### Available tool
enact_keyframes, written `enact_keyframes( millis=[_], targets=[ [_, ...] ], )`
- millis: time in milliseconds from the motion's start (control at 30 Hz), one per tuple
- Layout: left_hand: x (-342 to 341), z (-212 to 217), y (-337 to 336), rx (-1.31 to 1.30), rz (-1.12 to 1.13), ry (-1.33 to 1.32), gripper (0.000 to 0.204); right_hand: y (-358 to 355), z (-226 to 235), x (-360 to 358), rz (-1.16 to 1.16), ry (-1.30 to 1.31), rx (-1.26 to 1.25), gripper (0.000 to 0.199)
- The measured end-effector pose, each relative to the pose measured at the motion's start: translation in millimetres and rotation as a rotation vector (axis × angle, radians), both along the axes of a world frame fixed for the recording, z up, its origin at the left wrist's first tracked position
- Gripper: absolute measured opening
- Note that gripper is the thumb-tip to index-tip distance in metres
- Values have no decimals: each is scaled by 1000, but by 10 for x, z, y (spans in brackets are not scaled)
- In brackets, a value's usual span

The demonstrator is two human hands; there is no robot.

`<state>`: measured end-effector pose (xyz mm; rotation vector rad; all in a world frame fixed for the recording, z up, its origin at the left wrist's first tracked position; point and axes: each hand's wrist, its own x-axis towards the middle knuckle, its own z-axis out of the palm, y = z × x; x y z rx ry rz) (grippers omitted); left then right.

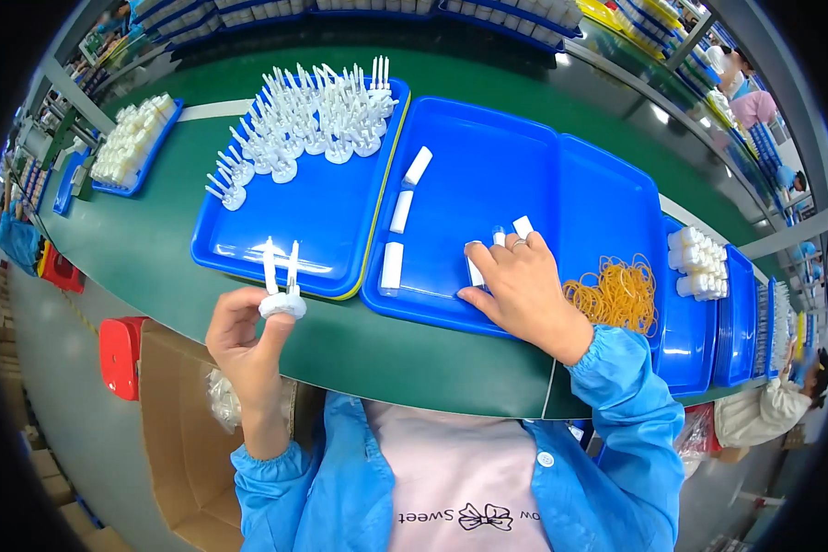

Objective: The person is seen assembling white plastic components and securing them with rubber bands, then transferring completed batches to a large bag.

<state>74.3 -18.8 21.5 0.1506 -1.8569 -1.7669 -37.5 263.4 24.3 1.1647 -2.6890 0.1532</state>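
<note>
My left hand is closed in a pinch on a white pronged plastic part, a round base with upright prongs. It holds the part just off the near edge of the left blue tray. Many similar pronged parts stand crowded at that tray's far side. In the middle blue tray, my right hand has thumb and forefinger around a small white block with a clear end. Two more such pieces touch or sit beside its other fingers. Several white blocks lie along the tray's left side.
Orange rubber bands lie heaped in the right blue tray. Trays of white cylindrical parts stand farther right, with another tray at far left. A cardboard box and red stool sit below the green table.
</note>
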Motion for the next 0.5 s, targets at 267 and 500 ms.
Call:
enact_keyframes(
  millis=[267,500],
  targets=[
    [4,-37,-35,3,-15,0,19,-37,-54,-16,-39,-37,14,44],
    [13,6,18,-5,-18,-69,18,27,66,-59,-43,-195,-216,21]
  ],
)
